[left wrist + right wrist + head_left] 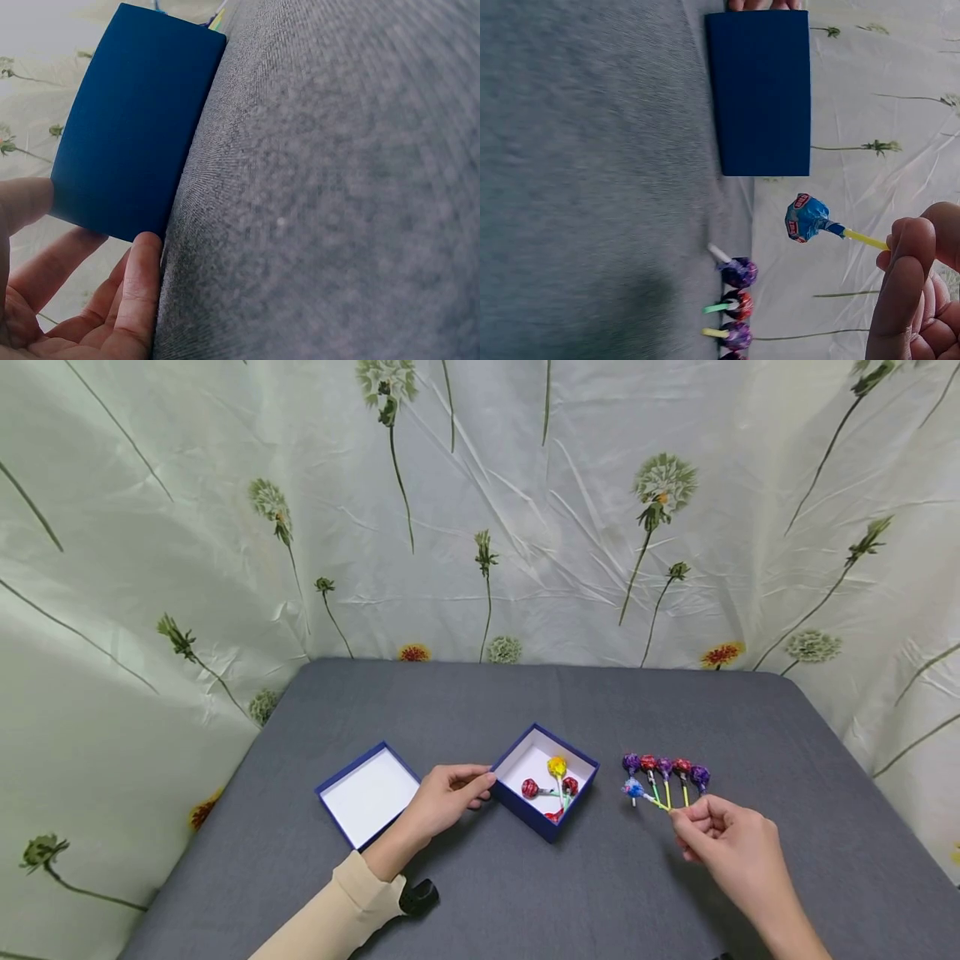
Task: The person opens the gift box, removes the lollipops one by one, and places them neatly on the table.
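Note:
My right hand (731, 839) pinches the yellow stick of a blue-wrapped lollipop (807, 218) between thumb and fingers, lifted off the table. Behind it lies a row of several purple and red lollipops (665, 767), sticks toward me. My left hand (442, 802) holds the left corner of an open blue box (528, 810), thumb at the rim and fingers against the side. Inside the box's white interior are a yellow lollipop (557, 766) and several red ones (531, 788). The left wrist view shows the box's blue outer side (139, 124) with fingertips at its edge.
Left of the box, the blue-edged lid (371, 797) lies with its white inside up, partly behind my left forearm. Everything sits on a grey cloth-covered table (525, 902). A white curtain (555, 527) with dandelion prints hangs along the back and sides.

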Motion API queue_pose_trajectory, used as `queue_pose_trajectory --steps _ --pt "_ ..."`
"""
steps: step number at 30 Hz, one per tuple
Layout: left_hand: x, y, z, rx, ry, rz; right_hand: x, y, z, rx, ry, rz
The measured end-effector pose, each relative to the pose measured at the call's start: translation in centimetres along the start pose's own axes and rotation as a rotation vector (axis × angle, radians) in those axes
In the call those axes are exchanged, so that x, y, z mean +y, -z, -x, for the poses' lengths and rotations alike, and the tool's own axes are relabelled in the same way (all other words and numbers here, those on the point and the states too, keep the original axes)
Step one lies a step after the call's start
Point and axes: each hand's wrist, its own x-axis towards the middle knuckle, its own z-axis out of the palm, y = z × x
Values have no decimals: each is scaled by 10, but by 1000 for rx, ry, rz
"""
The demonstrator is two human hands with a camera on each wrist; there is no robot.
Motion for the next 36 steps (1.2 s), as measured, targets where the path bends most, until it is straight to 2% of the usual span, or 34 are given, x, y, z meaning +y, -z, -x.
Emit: queue_pose_trajectory --steps 8,20,30,36 --pt "-1 0 0 2 0 9 7 -5 15 29 -14 38" --pt "-1 0 0 -2 0 14 12 -12 23 27 -108 106" --pt "-1 0 0 -2 -4 17 16 -10 23 -111 -197 158" --pt "-1 0 0 -2 -9 17 17 -11 27 -223 -203 207"
